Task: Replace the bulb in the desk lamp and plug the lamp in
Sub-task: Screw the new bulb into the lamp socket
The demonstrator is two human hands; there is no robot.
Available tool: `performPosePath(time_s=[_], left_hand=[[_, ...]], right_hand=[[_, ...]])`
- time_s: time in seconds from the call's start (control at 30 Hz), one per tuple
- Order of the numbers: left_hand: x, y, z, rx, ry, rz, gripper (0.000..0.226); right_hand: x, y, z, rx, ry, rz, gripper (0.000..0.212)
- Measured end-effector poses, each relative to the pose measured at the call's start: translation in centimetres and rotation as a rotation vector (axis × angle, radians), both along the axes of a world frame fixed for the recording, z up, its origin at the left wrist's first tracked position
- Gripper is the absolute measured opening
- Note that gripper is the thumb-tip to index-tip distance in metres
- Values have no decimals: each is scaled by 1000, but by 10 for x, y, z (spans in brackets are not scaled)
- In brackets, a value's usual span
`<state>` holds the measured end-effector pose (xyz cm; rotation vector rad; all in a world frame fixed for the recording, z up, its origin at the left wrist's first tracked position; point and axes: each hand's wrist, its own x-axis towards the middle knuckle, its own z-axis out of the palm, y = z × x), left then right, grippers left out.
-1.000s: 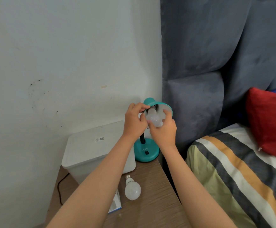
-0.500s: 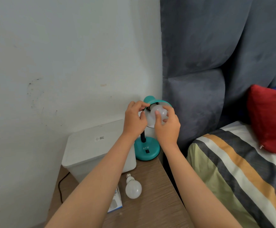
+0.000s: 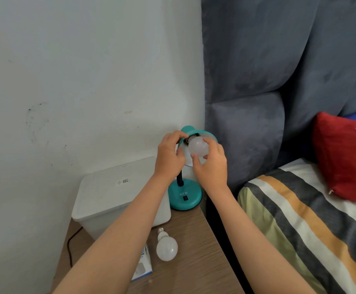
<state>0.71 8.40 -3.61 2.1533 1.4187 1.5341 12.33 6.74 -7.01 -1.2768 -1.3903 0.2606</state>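
Two hands are at the lamp head. Your left hand (image 3: 169,154) is closed on the rear of the teal lamp shade (image 3: 202,133), fingers curled over its neck, steadying it. Your right hand (image 3: 212,164) is cupped around the white bulb (image 3: 198,148), thumb below and fingertips on its far side, with the bulb's base at the socket inside the shade.

The step in hand is judged to be threading this bulb at the socket; whether it is going in or coming out cannot be told, nor how deep the thread sits. A second bulb (image 3: 166,247) lies loose on the wooden bedside table (image 3: 204,251), near a small blue-and-white carton (image 3: 143,266) and just in front of a white lidded box (image 3: 113,194).

For the next move, keep the shade braced and turn the bulb with light, even finger pressure, axis in line with the socket. No plug or outlet is visible; a dark cable (image 3: 71,245) runs behind the box. Plugging in is not yet done.
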Motion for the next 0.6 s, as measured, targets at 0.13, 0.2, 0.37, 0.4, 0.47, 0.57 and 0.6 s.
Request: performPosePath(time_s=[0.13, 0.2, 0.37, 0.4, 0.47, 0.57, 0.6], left_hand=[[-3, -3, 1, 10, -23, 1, 42], [-3, -4, 1, 12, -33, -4, 42], [-3, -5, 1, 2, -32, -11, 42], [-3, -5, 1, -1, -33, -15, 42], [-3, -6, 1, -3, -36, -24, 41], [-3, -6, 0, -3, -44, -32, 41], [-2, -5, 0, -7, -49, -35, 42]], right_hand=[[-4, -2, -6, 22, -2, 3, 50], [-5, -3, -8, 20, 67, 6, 50], [-6, 0, -7, -56, 224, -8, 52], [-7, -1, -7, -43, 214, -11, 55], [-9, -2, -8, -5, 167, -15, 59], [-10, -2, -7, -22, 196, -46, 52], [-11, -2, -6, -47, 250, -55, 50]])
